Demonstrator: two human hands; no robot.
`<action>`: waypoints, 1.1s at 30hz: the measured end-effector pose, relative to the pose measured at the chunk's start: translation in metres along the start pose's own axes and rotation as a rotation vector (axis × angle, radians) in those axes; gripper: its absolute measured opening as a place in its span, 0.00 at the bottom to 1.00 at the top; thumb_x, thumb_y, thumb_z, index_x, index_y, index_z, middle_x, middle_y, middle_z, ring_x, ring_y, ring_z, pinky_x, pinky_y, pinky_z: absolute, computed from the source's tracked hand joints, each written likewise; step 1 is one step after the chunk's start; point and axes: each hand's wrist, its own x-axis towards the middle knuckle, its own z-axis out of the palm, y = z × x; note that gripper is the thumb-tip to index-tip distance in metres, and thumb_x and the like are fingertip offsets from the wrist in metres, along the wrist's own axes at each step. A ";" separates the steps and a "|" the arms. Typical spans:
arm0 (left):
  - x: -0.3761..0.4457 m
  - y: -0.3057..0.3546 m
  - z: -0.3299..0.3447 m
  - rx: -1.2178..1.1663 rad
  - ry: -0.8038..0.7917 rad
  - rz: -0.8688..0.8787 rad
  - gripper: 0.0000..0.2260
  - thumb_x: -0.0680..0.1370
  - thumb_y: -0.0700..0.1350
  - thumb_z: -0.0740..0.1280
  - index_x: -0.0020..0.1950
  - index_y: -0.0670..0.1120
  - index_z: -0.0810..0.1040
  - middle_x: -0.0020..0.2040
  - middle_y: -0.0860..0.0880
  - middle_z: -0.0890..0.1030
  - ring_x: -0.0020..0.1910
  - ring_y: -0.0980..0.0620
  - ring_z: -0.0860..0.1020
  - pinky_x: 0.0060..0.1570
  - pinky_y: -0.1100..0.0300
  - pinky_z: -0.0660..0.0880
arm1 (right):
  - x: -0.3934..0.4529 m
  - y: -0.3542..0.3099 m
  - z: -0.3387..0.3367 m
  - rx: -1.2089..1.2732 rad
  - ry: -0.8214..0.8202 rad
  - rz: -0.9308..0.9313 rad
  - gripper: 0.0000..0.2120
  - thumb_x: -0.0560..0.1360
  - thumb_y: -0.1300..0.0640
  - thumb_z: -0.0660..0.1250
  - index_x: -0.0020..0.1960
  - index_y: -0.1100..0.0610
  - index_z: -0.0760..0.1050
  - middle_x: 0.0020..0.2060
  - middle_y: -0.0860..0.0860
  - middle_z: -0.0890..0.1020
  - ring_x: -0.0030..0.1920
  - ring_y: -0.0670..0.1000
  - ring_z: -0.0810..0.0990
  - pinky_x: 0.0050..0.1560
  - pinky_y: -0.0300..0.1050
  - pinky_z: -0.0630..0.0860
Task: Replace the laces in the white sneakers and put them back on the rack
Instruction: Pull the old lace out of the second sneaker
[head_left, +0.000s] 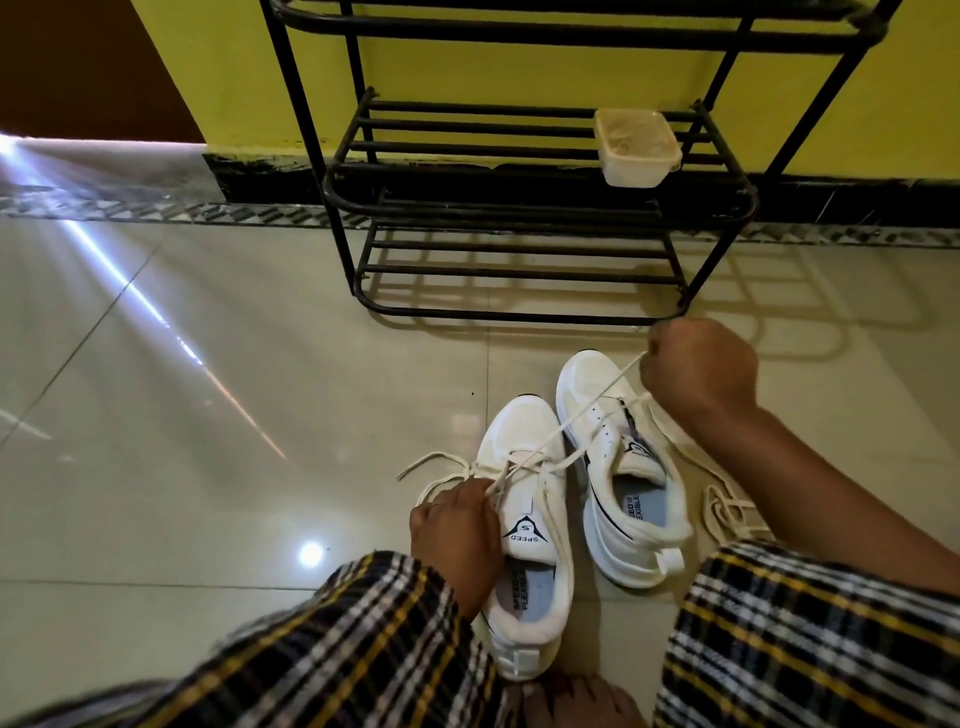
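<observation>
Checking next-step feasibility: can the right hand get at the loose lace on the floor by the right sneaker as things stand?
Probably not yet: the right hand grips a taut lace from the left sneaker. The loose lace lies uncovered under that forearm, so once it lets go the way looks free.

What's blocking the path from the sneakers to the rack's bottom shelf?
Nothing visible: bare floor tile lies between the sneakers and the rack. The only thing on the rack, a plastic container, sits one shelf higher, at its right end.

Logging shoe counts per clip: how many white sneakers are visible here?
2. One sneaker sits on the floor under the left hand; the other sneaker stands just right of it, below the right hand. None on the rack.
</observation>
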 end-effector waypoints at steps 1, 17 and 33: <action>0.000 0.000 0.001 -0.007 0.004 -0.006 0.10 0.80 0.46 0.54 0.55 0.49 0.72 0.51 0.50 0.78 0.54 0.48 0.75 0.58 0.53 0.67 | 0.001 0.003 0.000 -0.020 -0.030 0.033 0.09 0.71 0.64 0.62 0.49 0.60 0.79 0.44 0.59 0.81 0.46 0.61 0.80 0.40 0.45 0.71; 0.002 0.004 0.002 0.007 0.003 0.003 0.23 0.73 0.51 0.45 0.58 0.49 0.74 0.51 0.50 0.80 0.53 0.49 0.76 0.54 0.55 0.68 | -0.084 -0.081 0.045 0.155 -0.389 -0.498 0.11 0.75 0.66 0.60 0.56 0.61 0.72 0.56 0.56 0.75 0.59 0.57 0.72 0.49 0.47 0.70; -0.003 0.006 0.002 -0.038 0.045 -0.022 0.10 0.80 0.46 0.54 0.57 0.49 0.72 0.51 0.51 0.77 0.54 0.49 0.74 0.57 0.53 0.67 | -0.022 0.004 0.001 0.174 -0.246 0.015 0.06 0.72 0.54 0.67 0.45 0.57 0.77 0.46 0.56 0.81 0.47 0.59 0.79 0.40 0.42 0.68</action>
